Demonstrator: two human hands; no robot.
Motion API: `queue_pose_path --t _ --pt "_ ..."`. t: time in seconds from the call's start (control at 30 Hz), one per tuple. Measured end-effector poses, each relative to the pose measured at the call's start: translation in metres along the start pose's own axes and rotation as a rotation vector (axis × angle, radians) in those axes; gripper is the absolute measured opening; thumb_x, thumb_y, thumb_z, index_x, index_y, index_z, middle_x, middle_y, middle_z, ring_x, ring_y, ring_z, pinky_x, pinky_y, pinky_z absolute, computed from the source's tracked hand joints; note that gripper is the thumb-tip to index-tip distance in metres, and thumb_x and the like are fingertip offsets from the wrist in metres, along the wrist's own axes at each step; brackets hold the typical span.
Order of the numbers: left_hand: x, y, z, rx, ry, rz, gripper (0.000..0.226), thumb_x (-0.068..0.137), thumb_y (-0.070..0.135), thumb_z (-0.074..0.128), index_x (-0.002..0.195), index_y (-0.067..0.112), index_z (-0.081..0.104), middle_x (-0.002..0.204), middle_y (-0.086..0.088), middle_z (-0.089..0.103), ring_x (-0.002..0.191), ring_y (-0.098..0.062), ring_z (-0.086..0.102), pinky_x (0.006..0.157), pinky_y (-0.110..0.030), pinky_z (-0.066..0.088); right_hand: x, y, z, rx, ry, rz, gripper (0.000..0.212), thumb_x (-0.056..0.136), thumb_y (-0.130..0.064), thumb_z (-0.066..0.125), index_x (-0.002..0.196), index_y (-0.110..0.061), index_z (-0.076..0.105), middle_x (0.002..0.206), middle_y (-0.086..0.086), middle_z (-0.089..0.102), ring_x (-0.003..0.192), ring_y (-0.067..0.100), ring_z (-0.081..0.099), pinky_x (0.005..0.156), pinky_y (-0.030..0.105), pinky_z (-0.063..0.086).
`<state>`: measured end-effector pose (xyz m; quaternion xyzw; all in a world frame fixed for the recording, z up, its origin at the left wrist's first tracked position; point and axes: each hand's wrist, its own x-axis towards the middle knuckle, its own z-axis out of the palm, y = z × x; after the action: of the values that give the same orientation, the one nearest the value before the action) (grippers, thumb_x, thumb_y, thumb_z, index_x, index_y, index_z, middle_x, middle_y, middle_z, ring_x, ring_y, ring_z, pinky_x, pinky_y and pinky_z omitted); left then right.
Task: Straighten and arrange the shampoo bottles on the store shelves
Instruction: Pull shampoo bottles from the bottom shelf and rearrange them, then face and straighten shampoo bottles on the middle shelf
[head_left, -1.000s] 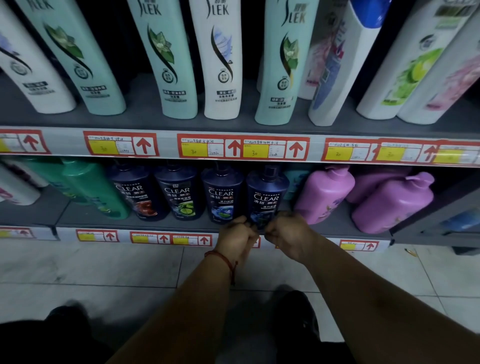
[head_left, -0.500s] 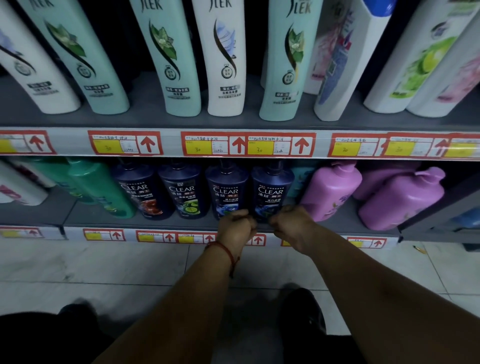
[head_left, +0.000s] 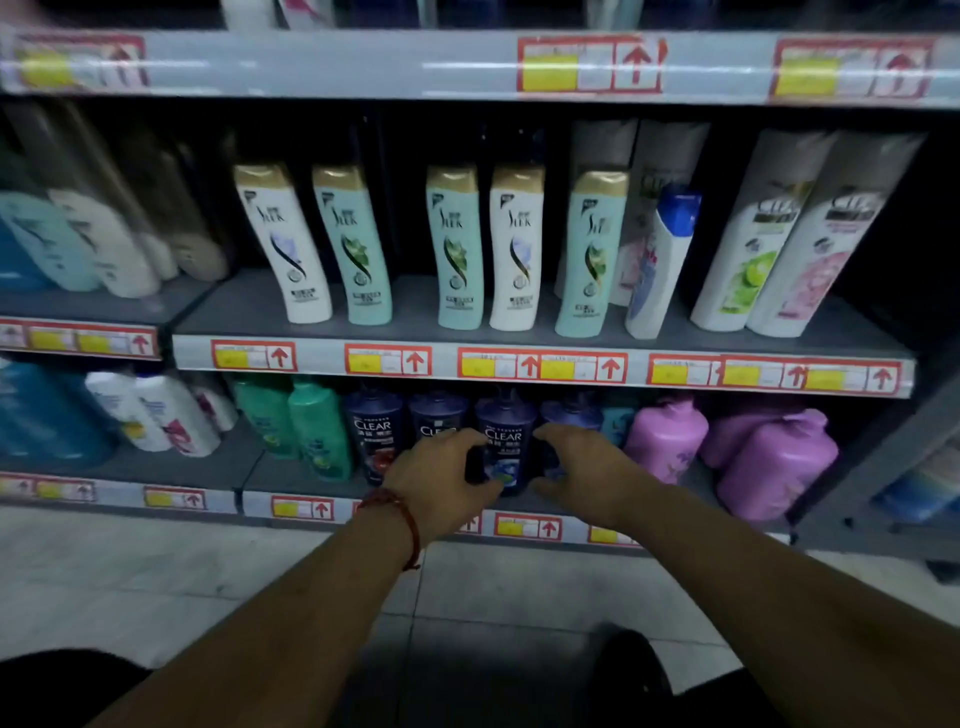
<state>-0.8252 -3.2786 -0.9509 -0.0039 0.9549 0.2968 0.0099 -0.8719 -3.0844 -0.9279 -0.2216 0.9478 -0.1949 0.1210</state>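
Note:
Four dark blue CLEAR bottles stand in a row on the bottom shelf. My left hand, a red string on its wrist, curls round the left side of the third CLEAR bottle and partly covers the second CLEAR bottle. On the right side of that third bottle, my right hand is cupped, with fingertips and thumb touching it. The fourth CLEAR bottle is mostly hidden behind my right hand. The first CLEAR bottle stands free to the left.
Green bottles stand left of the CLEAR row and pink pump bottles to the right. Several tall SLEK bottles stand on the middle shelf, with white bottles at its right. Tiled floor lies below.
The view has pulled back and tilted up, showing a higher shelf. My hands, which were close together at the bottle bases, have spread apart onto either side of the third CLEAR bottle.

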Motion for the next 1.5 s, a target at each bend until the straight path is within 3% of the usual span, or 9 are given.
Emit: queue_pose_path --t 0.23,0.47,0.7,0.87,1.0,1.1,1.23,1.37,1.5 --pt "-0.022 0.009 -0.111 0.123 0.204 0.056 0.065 0.077 0.062 0.066 0.133 0.031 0.055 0.126 0.006 0.063 0.112 -0.017 0.061 0.093 -0.036 0.053 -0.014 -0.087 -0.065 -0.037 0.145 -0.184 0.066 0.093 -0.04 0.066 0.149 -0.019 0.038 0.151 0.004 0.044 0.134 0.021 0.045 0.106 0.03 0.038" --pt "-0.03 -0.003 -0.17 0.033 0.332 0.032 0.066 0.081 0.059 0.068 0.138 0.034 0.048 0.14 0.009 0.055 0.127 -0.014 0.052 0.101 -0.035 0.048 0.008 -0.143 -0.093 0.087 0.306 -0.297 0.065 0.09 -0.041 0.068 0.147 -0.024 0.041 0.149 -0.001 0.047 0.134 0.017 0.047 0.106 0.029 0.04" --pt "-0.017 -0.043 -0.164 -0.177 0.483 -0.051 0.054 0.082 0.044 0.075 0.129 0.027 0.056 0.128 0.007 0.062 0.119 -0.012 0.056 0.097 -0.027 0.045 0.047 -0.155 -0.066 0.41 0.385 -0.246 0.059 0.088 -0.037 0.073 0.14 -0.026 0.048 0.141 -0.003 0.055 0.13 0.014 0.051 0.109 0.034 0.043" --pt "0.01 -0.072 -0.15 -0.396 0.577 -0.145 0.049 0.082 0.034 0.077 0.126 0.023 0.057 0.123 0.006 0.061 0.114 -0.014 0.057 0.096 -0.033 0.049 0.081 -0.152 -0.037 0.632 0.402 -0.107 0.062 0.088 -0.033 0.074 0.142 -0.022 0.047 0.147 -0.003 0.05 0.134 0.014 0.049 0.11 0.038 0.043" --pt "0.035 -0.088 -0.152 -0.507 0.617 -0.138 0.048 0.085 0.027 0.076 0.128 0.02 0.056 0.122 0.009 0.058 0.114 -0.007 0.054 0.085 -0.013 0.042 0.111 -0.162 -0.029 0.67 0.432 -0.093 0.066 0.086 -0.031 0.076 0.143 -0.021 0.045 0.146 -0.003 0.05 0.134 0.015 0.049 0.11 0.039 0.044" --pt "0.05 -0.099 -0.151 -0.569 0.653 -0.132 0.05 0.086 0.025 0.076 0.131 0.017 0.055 0.124 0.009 0.06 0.119 -0.009 0.056 0.094 -0.023 0.048 0.13 -0.17 -0.026 0.693 0.453 -0.102 0.064 0.087 -0.027 0.076 0.143 -0.019 0.045 0.135 -0.011 0.053 0.125 0.006 0.049 0.106 0.028 0.043" --pt "0.07 -0.102 -0.145 -0.669 0.689 -0.093 0.05 0.088 0.022 0.074 0.133 0.026 0.052 0.125 0.014 0.061 0.118 -0.003 0.057 0.1 -0.029 0.049 0.15 -0.175 -0.014 0.672 0.504 -0.085 0.06 0.088 -0.025 0.076 0.14 -0.018 0.047 0.116 -0.018 0.054 0.105 -0.003 0.051 0.086 0.011 0.043" --pt "0.086 -0.103 -0.14 -0.674 0.752 -0.063 0.041 0.09 0.022 0.07 0.117 0.047 0.052 0.118 0.016 0.065 0.109 0.0 0.061 0.092 -0.029 0.053 0.166 -0.179 -0.005 0.652 0.579 -0.062 0.055 0.087 -0.027 0.075 0.135 -0.019 0.05 0.123 -0.007 0.066 0.103 0.005 0.063 0.088 0.026 0.055" --pt "0.097 -0.108 -0.144 -0.721 0.77 -0.079 0.039 0.094 0.017 0.066 0.127 0.033 0.054 0.117 0.019 0.065 0.109 0.005 0.061 0.095 -0.03 0.053 0.177 -0.181 -0.002 0.687 0.614 -0.026 0.047 0.088 -0.027 0.074 0.13 -0.022 0.054 0.117 -0.007 0.068 0.099 0.007 0.067 0.085 0.029 0.058"
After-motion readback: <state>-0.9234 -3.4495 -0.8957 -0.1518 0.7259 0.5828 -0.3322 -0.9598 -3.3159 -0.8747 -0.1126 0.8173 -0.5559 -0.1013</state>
